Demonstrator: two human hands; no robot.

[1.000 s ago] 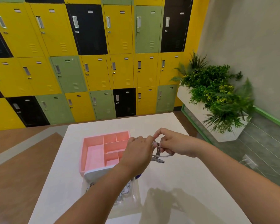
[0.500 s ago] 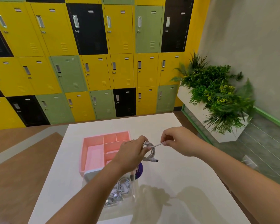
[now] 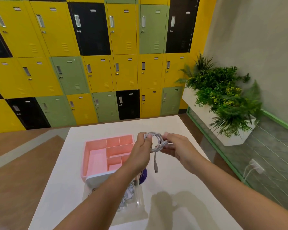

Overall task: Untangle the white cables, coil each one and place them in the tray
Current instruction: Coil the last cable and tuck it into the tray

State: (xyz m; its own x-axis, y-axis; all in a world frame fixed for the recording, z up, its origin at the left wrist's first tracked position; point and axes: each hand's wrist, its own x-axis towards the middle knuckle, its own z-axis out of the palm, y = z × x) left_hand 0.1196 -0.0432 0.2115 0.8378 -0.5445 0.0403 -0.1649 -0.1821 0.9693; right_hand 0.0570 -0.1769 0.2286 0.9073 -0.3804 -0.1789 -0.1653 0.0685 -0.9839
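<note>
Pink tray (image 3: 96, 161) sits on the white table (image 3: 189, 188), just left of your hands. Its divided compartments face up, so a finished coil looks to need only a short carry.

Nearer you, a clear box (image 3: 140, 196) holds more white cables (image 3: 128, 195), partly hidden under your left forearm. Probably the pile left to sort. A purple item (image 3: 144, 175) lies beside it; can't tell what it is.

Your left hand (image 3: 140, 151) is raised over the tray's right edge. Its fingers curl round the white cable (image 3: 156, 138) and pin the loops together so they don't spring apart.

One plug end (image 3: 156, 168) hangs free below the coil, clear of the table.

Your right hand (image 3: 178, 147) pinches the coil's far side, likely tucking the other end or steadying the last turn.

In the way: your left arm crosses the box and the tray's near corner. Lift the dangling plug clear of the tray wall when you lower the coil.

Far right, a planter (image 3: 223, 100), well apart.
</note>
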